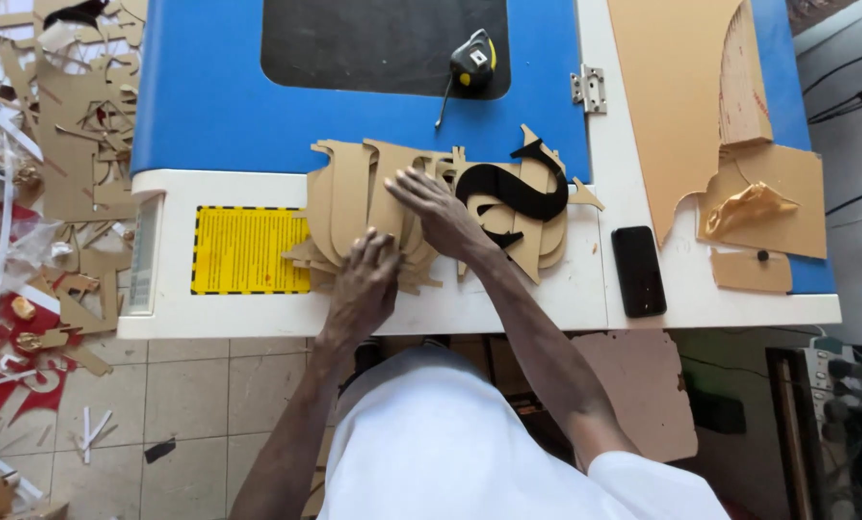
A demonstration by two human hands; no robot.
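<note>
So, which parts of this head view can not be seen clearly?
- The brown cut-out shapes beneath both hands: the left hand and right hand cover them.
- The text of the yellow label: too small.
- The black phone lies dark; nothing shows on it.
- The brown sheet: cut off by the top edge.

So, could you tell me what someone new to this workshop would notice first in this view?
Probably the big blue-and-white machine top, with both hands pressed on a pile of brown-papered cut-out shapes at its front edge: the left hand low, the right hand above it. Next, the glossy black curly shape on the pile, and the heap of brown offcuts at far left.
</note>
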